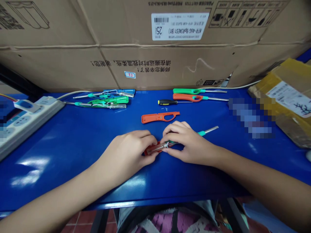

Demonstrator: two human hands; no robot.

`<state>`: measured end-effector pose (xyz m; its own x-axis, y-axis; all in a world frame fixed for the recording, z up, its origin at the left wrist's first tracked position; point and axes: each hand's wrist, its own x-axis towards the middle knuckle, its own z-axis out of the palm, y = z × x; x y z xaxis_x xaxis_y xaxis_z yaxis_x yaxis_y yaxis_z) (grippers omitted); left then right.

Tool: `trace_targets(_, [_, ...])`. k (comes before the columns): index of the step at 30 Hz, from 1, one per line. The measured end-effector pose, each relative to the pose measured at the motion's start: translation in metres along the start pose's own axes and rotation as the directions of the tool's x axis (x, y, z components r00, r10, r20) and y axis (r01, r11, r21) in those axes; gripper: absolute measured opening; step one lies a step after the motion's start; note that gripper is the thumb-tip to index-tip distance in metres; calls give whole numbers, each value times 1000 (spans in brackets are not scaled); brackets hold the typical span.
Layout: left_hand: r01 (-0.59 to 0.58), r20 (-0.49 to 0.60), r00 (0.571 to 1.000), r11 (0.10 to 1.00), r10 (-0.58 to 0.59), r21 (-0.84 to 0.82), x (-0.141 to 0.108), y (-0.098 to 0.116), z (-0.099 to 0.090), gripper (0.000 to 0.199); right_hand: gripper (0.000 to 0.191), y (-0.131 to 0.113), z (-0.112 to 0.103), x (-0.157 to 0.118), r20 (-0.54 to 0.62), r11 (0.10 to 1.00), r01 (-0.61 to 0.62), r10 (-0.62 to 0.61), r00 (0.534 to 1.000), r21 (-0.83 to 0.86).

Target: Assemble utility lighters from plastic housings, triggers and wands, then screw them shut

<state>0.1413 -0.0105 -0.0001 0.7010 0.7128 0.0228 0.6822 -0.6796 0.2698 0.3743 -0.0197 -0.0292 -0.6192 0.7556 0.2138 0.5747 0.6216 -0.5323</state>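
An opened long-necked lighter (155, 148) with an orange shell half lies between my hands, its clear inner tube exposed and its metal nozzle pointing to the right. My left hand (132, 147) grips the handle end with thumb and fingers. Around the middle of the same lighter, my right hand (183, 142) pinches the parts near the tube's white top; the fingertips hide some of the inside. Just beyond lies the loose orange shell half (157, 117), hollow side up. Behind that rests a black and yellow screwdriver (167, 102).
Whole green (186, 91) and orange lighters (187, 97) lie at the back right. Opened blue (126, 92) and green lighters (121, 100) lie back left. A power strip (31, 118) borders the left; a taped parcel (286, 97) the right. A large cardboard box (136, 68) stands behind.
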Motion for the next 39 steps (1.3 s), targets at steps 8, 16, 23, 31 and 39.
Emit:
trace_targets(8, [134, 216, 967, 991, -134, 16, 1, 5, -4, 31, 11, 4, 3, -1, -40, 1000, 13, -14, 999, -24])
trace_targets(16, [126, 198, 972, 991, -130, 31, 1, 1, -1, 22, 10, 2, 0, 0, -33, 1000, -17, 18, 999, 23])
trace_targets(23, [107, 182, 978, 994, -100, -31, 1, 1, 3, 19, 11, 5, 4, 0, -3, 1000, -5, 5, 1000, -4])
trace_targets(31, [98, 130, 986, 995, -102, 31, -1, 1, 3, 23, 38, 5, -3, -1, -7, 999, -22, 22, 1000, -38])
trace_targets(39, [107, 75, 992, 993, -103, -54, 5, 0, 5, 26, 3, 9, -10, 0, -45, 999, -50, 49, 998, -19])
